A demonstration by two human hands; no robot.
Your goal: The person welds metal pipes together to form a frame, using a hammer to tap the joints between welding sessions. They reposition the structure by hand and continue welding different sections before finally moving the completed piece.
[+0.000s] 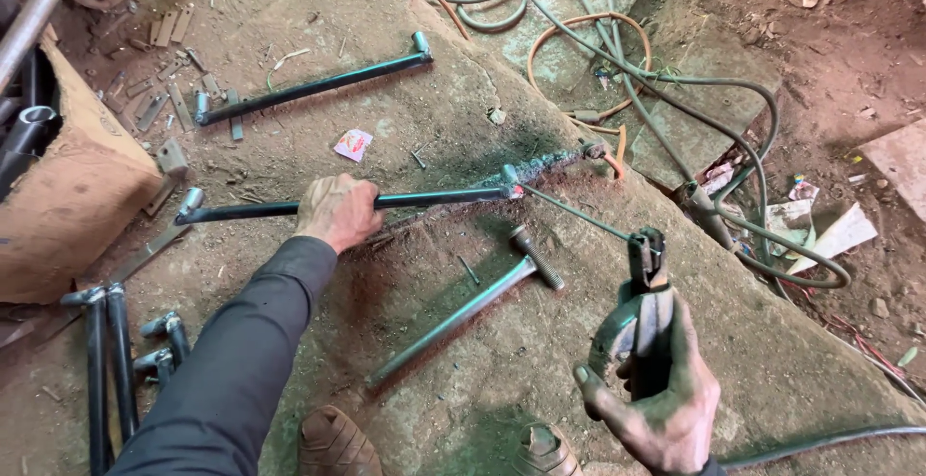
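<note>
My left hand presses down on a dark metal rod with a short tube at each end, lying across a grimy stone slab. My right hand grips a welding electrode holder. Its thin electrode reaches up-left to the rod's right end tube, where a red-hot spot glows. A hammer with a metal handle lies on the slab between my two hands.
A second, similar rod lies farther up the slab. Small flat metal strips are scattered top left, beside a block. More welded rods lie bottom left. Hoses and cables coil at the right.
</note>
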